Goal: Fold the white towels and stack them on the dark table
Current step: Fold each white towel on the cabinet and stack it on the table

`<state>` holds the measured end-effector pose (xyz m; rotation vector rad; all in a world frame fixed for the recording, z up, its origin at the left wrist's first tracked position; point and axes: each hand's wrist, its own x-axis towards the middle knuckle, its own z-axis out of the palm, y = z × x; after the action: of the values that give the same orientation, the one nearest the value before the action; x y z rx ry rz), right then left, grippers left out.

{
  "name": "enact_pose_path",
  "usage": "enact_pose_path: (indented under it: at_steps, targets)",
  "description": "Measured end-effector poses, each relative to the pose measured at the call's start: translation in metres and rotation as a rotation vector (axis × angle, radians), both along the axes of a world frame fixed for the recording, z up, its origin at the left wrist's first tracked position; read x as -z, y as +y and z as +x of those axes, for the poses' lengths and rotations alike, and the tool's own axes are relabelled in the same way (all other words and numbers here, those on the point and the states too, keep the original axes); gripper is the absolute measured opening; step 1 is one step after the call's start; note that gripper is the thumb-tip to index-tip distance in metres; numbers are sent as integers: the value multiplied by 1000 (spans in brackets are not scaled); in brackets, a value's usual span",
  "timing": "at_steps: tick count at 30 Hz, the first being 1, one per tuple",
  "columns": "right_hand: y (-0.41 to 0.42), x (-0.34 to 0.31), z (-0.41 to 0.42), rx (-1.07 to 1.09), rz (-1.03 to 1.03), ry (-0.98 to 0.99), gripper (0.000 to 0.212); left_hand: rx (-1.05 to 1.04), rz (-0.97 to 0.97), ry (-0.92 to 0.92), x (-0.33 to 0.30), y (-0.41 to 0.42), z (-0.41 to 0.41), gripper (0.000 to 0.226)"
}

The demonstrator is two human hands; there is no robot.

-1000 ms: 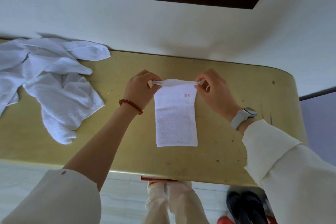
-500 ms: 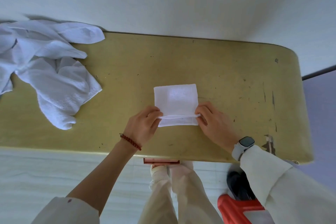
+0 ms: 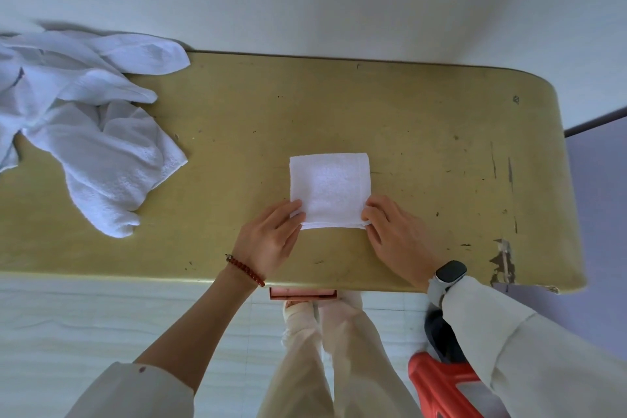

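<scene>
Both hands (image 3: 271, 241) (image 3: 393, 234) on folded white towel (image 3: 329, 187), near edge.

No legible txt or labels anywhere (watch (image 3: 450, 271) face dark)

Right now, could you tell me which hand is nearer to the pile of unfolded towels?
Left. The left hand lies between the pile of unfolded towels and the right hand, which is farther away.
</scene>
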<state>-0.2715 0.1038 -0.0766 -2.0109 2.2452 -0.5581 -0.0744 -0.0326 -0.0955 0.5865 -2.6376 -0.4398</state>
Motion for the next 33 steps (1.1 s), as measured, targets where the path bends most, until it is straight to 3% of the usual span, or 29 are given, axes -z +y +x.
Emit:
enact_pose_path:
  at_steps: [10, 14, 18, 21, 24, 29, 33]
  targets:
    - [17, 25, -4, -57, -85, -14, 8, -16, -70, 13, 7, 5, 3, 19]
    - [22, 18, -5, -80, -55, -76, 16, -11, -13, 15, 7, 4, 3, 18]
    - [4, -2, -2, -19, -109, 1, 20, -126, 181, 68, -8, -2, -3, 27]
    - [-29, -5, 13, 70, -73, 66, 28, -483, 456, 112, -27, -16, -20, 31]
    - [-53, 5, 30, 102, 144, 129, 42, -744, 750, 20, -39, -34, -43, 29]
    - [-56, 20, 39, 94, 313, 156, 51, -716, 939, -140, -46, -46, -71, 35]
    - [-51, 24, 39, 54, 308, 157, 51, -805, 1086, -42, -42, -49, -80, 32]
